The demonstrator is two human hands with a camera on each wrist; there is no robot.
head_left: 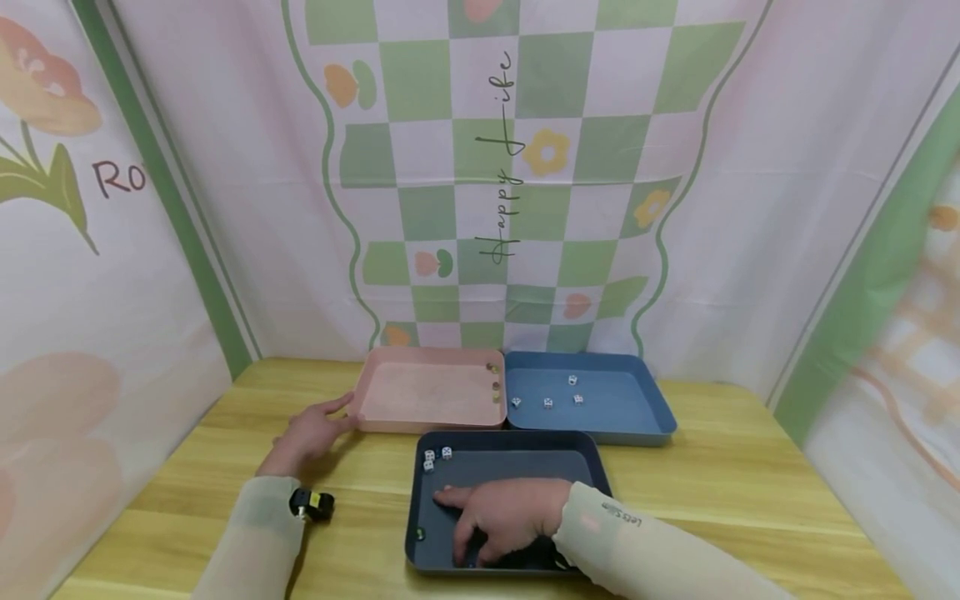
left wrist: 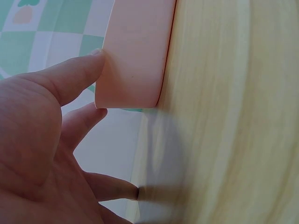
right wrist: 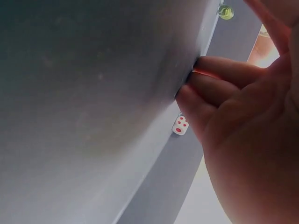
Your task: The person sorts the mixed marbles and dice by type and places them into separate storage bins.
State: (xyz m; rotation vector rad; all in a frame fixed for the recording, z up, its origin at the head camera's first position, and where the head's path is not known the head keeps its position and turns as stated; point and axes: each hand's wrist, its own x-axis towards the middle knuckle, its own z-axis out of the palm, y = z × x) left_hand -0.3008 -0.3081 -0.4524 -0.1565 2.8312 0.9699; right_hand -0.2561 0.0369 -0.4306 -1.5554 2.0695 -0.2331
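My right hand [head_left: 517, 512] reaches down into the dark tray [head_left: 525, 462], its fingertips on the tray's floor. In the right wrist view, straight fingers [right wrist: 222, 86] touch the dark surface. A white die [right wrist: 180, 126] with red dots lies close to them, and a green marble [right wrist: 226, 12] lies further off. Whether anything sits under the fingertips is hidden. Dice [head_left: 429, 456] gather in the tray's far left corner. My left hand [head_left: 315, 433] is spread at the pink tray [head_left: 427, 392], thumb and a finger touching its near left corner.
Behind the dark tray, the pink tray stands beside a blue tray [head_left: 618, 404]. Several white dice [head_left: 548, 403] lie in the blue one. Several small brownish marbles [head_left: 496, 387] line the pink tray's right side. A patterned curtain [head_left: 480, 208] hangs behind the wooden table [head_left: 697, 500].
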